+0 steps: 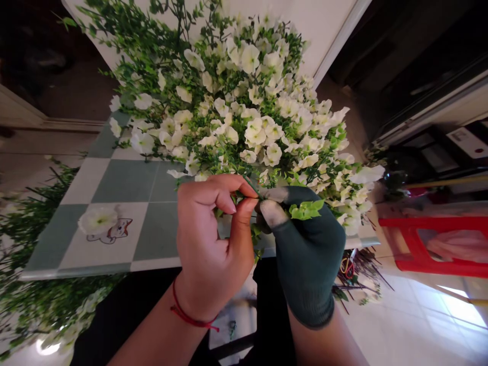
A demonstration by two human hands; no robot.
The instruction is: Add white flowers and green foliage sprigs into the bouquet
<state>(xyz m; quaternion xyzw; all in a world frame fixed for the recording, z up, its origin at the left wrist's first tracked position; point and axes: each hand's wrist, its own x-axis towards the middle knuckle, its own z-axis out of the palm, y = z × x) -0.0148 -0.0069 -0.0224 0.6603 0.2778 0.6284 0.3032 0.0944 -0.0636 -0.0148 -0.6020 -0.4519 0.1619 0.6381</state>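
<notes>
My left hand [213, 239], bare with a red string at the wrist, is closed in a pinch of thumb and forefinger. Between its tips is a thin green stem [249, 184]. My right hand [310, 249] wears a dark green glove with pale fingertips. Its thumb and finger pinch the stem too, touching my left fingertips. A sprig of light green leaves [306, 209] shows against the glove. Just beyond both hands lies a large heap of white artificial flowers [255, 132] with green leaves. The lower part of what I hold is partly hidden behind my fingers.
A single white flower [98, 220] lies on the green-and-white checked tabletop [125, 180] at left. More greenery [57, 295] stands below the table's left side. Scissors [347, 264] rest among stems at lower right, near a red plastic stool [404, 244].
</notes>
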